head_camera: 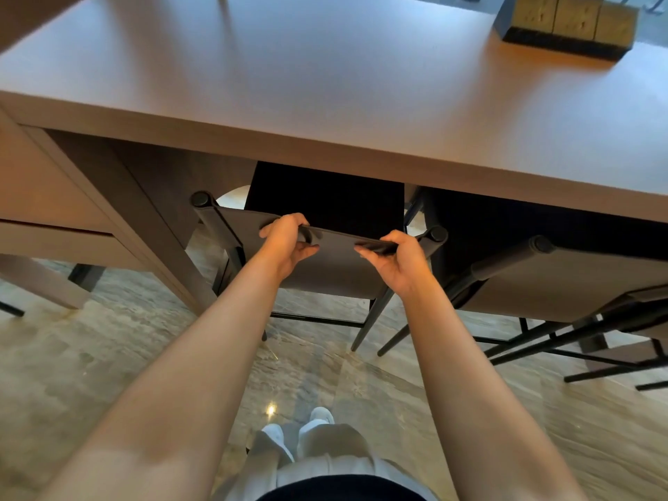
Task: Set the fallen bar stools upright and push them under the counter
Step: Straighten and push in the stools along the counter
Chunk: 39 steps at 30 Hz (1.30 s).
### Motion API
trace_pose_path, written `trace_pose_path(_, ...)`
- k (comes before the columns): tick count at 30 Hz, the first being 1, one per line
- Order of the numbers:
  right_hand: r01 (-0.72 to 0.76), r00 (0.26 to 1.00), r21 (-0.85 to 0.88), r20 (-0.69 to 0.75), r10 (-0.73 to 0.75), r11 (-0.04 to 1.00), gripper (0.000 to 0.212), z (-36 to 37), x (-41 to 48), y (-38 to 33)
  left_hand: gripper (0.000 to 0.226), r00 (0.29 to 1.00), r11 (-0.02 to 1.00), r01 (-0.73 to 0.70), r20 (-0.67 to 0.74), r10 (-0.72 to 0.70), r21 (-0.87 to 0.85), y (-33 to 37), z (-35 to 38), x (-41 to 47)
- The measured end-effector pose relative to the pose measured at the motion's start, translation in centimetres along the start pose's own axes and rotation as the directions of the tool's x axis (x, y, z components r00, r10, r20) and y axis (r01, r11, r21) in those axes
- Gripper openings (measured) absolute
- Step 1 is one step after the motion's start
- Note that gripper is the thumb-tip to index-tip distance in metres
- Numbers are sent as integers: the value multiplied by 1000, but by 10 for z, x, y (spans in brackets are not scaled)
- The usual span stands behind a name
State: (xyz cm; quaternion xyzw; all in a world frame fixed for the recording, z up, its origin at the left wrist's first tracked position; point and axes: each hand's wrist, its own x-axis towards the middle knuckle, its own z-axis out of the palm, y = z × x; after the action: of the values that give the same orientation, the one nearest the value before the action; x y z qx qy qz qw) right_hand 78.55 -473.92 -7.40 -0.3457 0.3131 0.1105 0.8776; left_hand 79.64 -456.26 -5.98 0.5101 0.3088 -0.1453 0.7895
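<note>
The fingers [286,220] of the left hand [285,244] curl over the top edge of the backrest [336,271], with the thumb underneath on the near side, so this hand grips the fabric. The fingers [374,248] of the right hand [394,259] pinch the same edge further right, bunching it into a dark fold. Both bare forearms reach forward from the bottom of the view.

The backrest belongs to a bar stool [327,200] that stands upright on its legs, directly in front of the person. The backrest is a grey-brown sling stretched between two dark round posts, one capped at the left [200,199] and one at the right [437,233]. Its black seat lies partly beneath the front edge of the bench [325,85], while the backrest sits on the near side of that edge. Thin dark metal legs slant down to the floor [144,356], joined by a low crossbar [318,318].

A second stool [564,280] of the same make stands upright just beside it on the right, its seat also under the bench. The bench top is a smooth brown slab, and a dark box [567,25] with yellowish compartments rests on its far right corner. The floor is glossy, veined stone. The person's white shoes [320,415] and light trousers show at the bottom.
</note>
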Motion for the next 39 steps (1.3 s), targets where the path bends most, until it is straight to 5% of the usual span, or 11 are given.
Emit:
trace_pose_path(23,-59,998,-84,-5,59,995,12,-6,2,-5,53,999,1000,8,-38,-8,7,1,3,9)
trace_pose_path(32,-63,998,-164,-24,60,984,45,-9,-5,0,70,999,996,-38,-4,38,-84,-14,-6,1)
trace_pose_path(39,-42,999,-142,3,43,989,71,-10,-23,17,50,996,971,-93,-31,89,-218,-22,-26,-19)
